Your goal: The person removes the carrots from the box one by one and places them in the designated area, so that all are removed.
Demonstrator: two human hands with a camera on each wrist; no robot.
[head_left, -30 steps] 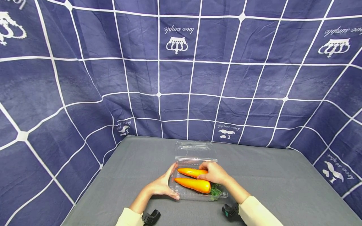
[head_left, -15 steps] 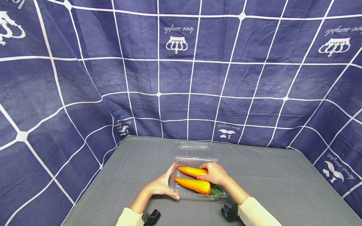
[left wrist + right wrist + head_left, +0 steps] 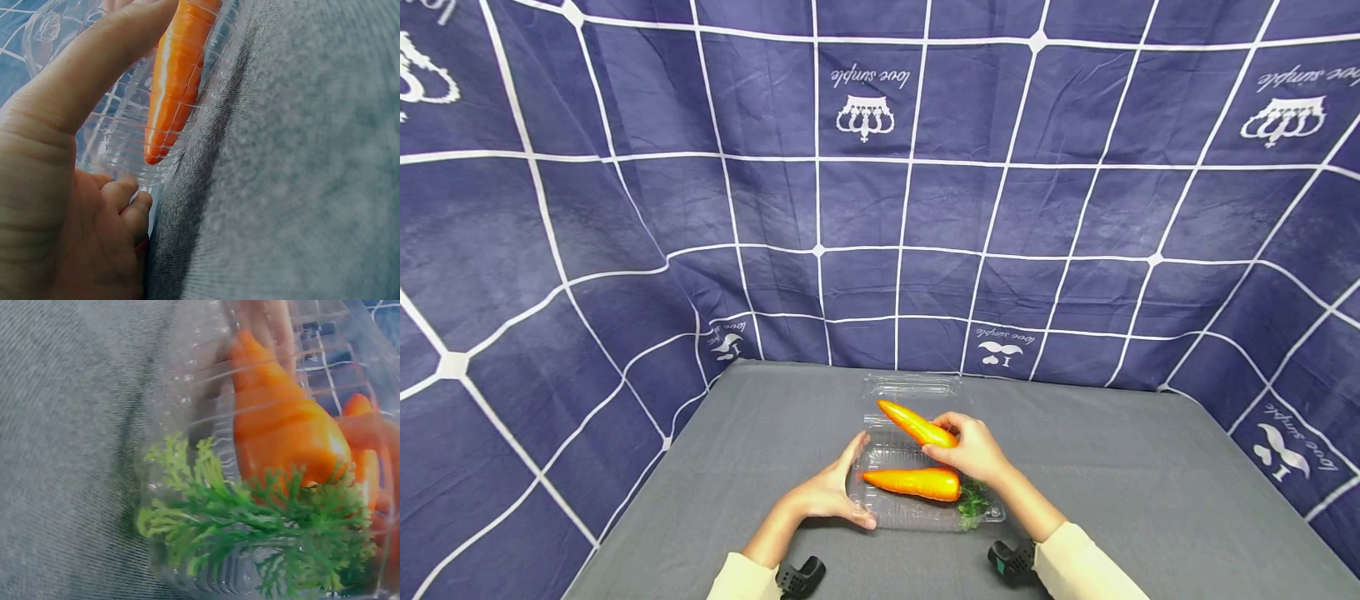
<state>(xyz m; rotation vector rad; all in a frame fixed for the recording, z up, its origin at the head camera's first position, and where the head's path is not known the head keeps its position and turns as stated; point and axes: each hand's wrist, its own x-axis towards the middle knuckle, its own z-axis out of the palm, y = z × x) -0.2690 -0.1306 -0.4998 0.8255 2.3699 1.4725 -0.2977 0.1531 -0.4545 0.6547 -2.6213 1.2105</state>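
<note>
A clear plastic box (image 3: 917, 522) lies on the grey surface, its lid folded back behind it. One carrot (image 3: 917, 483) rests inside, tip to the left, green leaves (image 3: 973, 502) at its right end. My right hand (image 3: 972, 450) grips a second carrot (image 3: 913, 423) by its thick end, tip raised toward the back left above the box. My left hand (image 3: 827, 493) holds the box's left side between thumb and fingers. In the left wrist view the thumb (image 3: 94, 62) lies along the clear wall. Through the box, the right wrist view shows the resting carrot (image 3: 281, 431) and its leaves (image 3: 250, 531).
The open lid (image 3: 917, 387) lies flat behind the box. A blue curtain (image 3: 865, 200) with white lines stands at the back and both sides of the grey tabletop (image 3: 1112, 467). Black wrist devices show below both wrists.
My right hand has lifted the rear carrot up and toward the back, and its tip has swung upward. The front carrot has turned slightly. My left hand has stayed on the box.
</note>
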